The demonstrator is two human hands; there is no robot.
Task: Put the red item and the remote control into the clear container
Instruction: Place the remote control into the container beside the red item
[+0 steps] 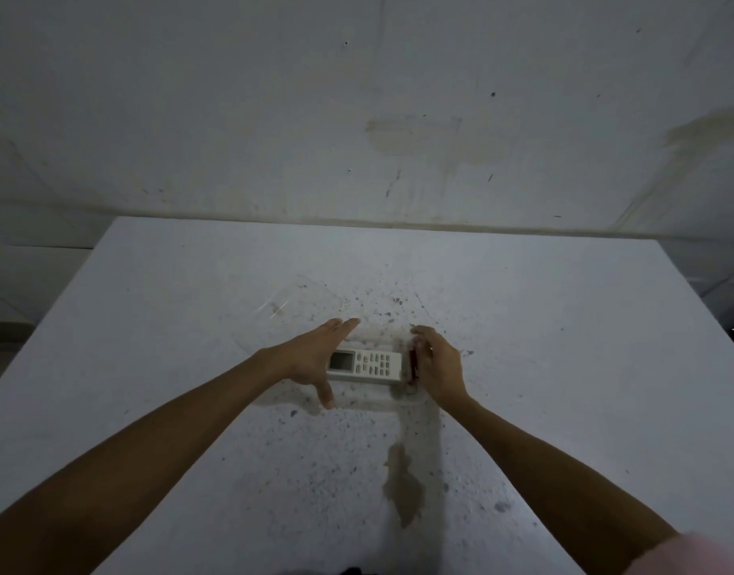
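Observation:
A white remote control [367, 364] with a small screen and grey buttons lies crosswise inside the clear container [369, 402], whose faint walls show around it at mid-table. A small red item [412, 364] stands at the remote's right end, against the container's right side. My left hand [311, 359] is spread wide over the container's left end, thumb at the front wall and fingers toward the back; it holds nothing. My right hand [438, 367] is curled at the right end, thumb and fingers closed around the red item, which is partly hidden.
The white table [564, 367] is speckled with dark spots. A brown stain [402, 483] lies in front of the container. A clear lid [299, 309] lies flat behind and left of my left hand. A stained wall rises behind the table's far edge.

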